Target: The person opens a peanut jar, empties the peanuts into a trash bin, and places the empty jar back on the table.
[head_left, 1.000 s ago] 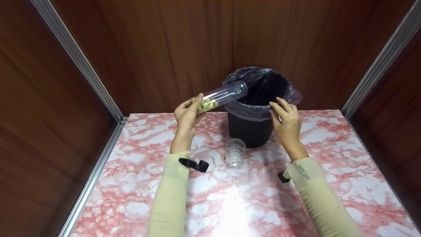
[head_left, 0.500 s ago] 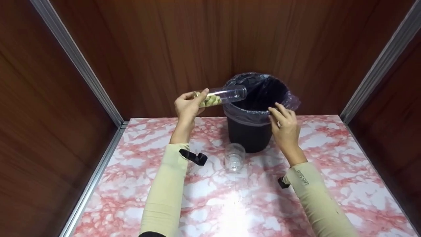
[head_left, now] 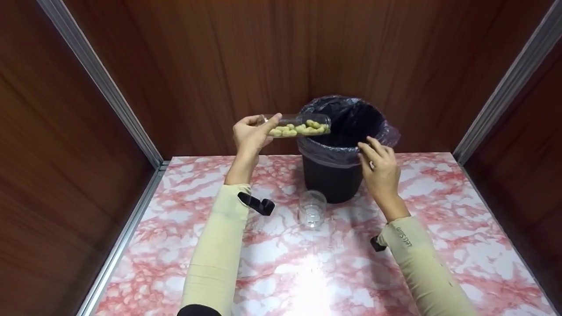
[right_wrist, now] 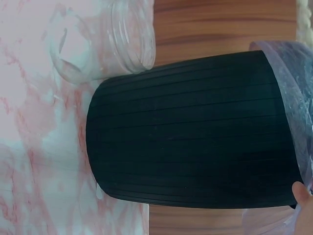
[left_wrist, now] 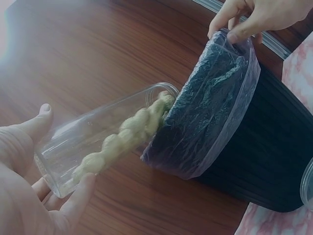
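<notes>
In the head view, my left hand (head_left: 251, 135) grips a clear jar (head_left: 287, 119) near its base. The jar lies almost level, its mouth over the left rim of a black bin (head_left: 331, 182). Pale yellow-green lumpy pieces (head_left: 311, 128) are spread along its lower side up to the mouth; their exact kind is unclear. A thin purplish bin liner (head_left: 327, 159) is folded over the bin's rim. At the front right of that rim, my right hand (head_left: 382, 169) pinches the liner, as the left wrist view also shows. The bin's bottom inside is too dark to make out.
A second clear jar (head_left: 312, 210) stands on the marbled red-and-white table (head_left: 184, 245), just in front of the bin. Brown wood-grain panels (head_left: 210, 66) rise behind and at both sides, with metal strips in the corners.
The jar has turned from mouth-up to nearly level in my left hand. Its pieces have slid from the base towards the mouth. My right hand stays at the liner.
</notes>
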Action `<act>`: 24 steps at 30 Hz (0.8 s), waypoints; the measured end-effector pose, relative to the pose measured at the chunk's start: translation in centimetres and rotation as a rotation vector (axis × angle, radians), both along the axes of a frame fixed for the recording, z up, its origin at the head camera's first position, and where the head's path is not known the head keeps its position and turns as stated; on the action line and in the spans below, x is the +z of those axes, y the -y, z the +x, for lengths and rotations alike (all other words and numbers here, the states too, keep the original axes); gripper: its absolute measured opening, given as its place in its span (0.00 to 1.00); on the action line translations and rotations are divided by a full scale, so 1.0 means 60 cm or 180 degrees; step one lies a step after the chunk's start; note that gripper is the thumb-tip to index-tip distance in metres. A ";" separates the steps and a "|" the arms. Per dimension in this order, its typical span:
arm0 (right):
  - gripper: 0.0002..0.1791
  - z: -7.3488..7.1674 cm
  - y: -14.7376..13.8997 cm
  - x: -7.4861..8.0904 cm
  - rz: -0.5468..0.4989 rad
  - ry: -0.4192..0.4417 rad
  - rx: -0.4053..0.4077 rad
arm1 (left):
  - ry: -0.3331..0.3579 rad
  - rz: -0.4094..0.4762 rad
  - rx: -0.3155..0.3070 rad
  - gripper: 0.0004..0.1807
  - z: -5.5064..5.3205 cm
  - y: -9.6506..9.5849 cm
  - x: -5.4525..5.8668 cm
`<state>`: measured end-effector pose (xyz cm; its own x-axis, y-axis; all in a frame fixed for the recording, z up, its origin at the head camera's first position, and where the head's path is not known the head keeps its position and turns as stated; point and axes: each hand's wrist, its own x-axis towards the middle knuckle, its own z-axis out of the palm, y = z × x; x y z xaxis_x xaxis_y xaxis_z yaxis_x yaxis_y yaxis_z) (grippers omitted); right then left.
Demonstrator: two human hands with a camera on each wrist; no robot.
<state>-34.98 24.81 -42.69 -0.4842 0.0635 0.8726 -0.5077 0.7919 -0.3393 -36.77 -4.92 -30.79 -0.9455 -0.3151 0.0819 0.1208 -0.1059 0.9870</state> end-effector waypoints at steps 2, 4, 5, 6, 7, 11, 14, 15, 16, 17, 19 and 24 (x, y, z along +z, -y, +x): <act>0.14 0.000 -0.001 -0.001 0.0019 -0.0021 -0.0011 | -0.0026 -0.0058 -0.0012 0.31 0.000 -0.001 0.002; 0.14 -0.001 -0.001 -0.001 0.0020 -0.0032 -0.0013 | -0.0030 -0.0126 -0.0017 0.30 -0.001 -0.003 0.004; 0.14 -0.001 -0.001 -0.001 0.0007 -0.0035 -0.0006 | -0.0024 -0.0155 -0.0022 0.31 -0.001 -0.003 0.005; 0.14 -0.001 -0.001 -0.001 0.0010 -0.0030 -0.0008 | -0.0010 -0.0178 -0.0017 0.31 -0.002 -0.004 0.006; 0.14 -0.001 -0.001 -0.001 0.0012 -0.0025 -0.0006 | -0.0001 -0.0197 -0.0013 0.31 -0.003 -0.005 0.007; 0.14 -0.001 -0.001 0.001 0.0028 -0.0014 0.0003 | 0.0017 -0.0307 0.0016 0.32 -0.007 -0.007 0.012; 0.14 -0.001 0.000 0.002 0.0015 -0.0011 0.0005 | 0.0012 -0.0344 -0.0007 0.32 -0.008 -0.008 0.014; 0.14 -0.001 0.000 0.002 -0.0001 -0.0009 0.0010 | 0.0019 -0.0342 -0.0017 0.32 -0.009 -0.009 0.014; 0.14 -0.001 0.000 0.002 -0.0021 -0.0005 0.0017 | 0.0030 -0.0336 -0.0026 0.32 -0.009 -0.009 0.013; 0.15 -0.002 0.001 0.002 -0.0043 -0.0003 0.0024 | 0.0038 -0.0317 -0.0041 0.32 -0.010 -0.009 0.013; 0.15 -0.002 0.001 0.002 -0.0075 0.0004 0.0036 | 0.0063 -0.0290 -0.0043 0.32 -0.010 -0.009 0.013; 0.15 -0.002 0.002 0.001 -0.0092 0.0003 0.0036 | 0.0081 -0.0297 -0.0066 0.32 -0.010 -0.010 0.013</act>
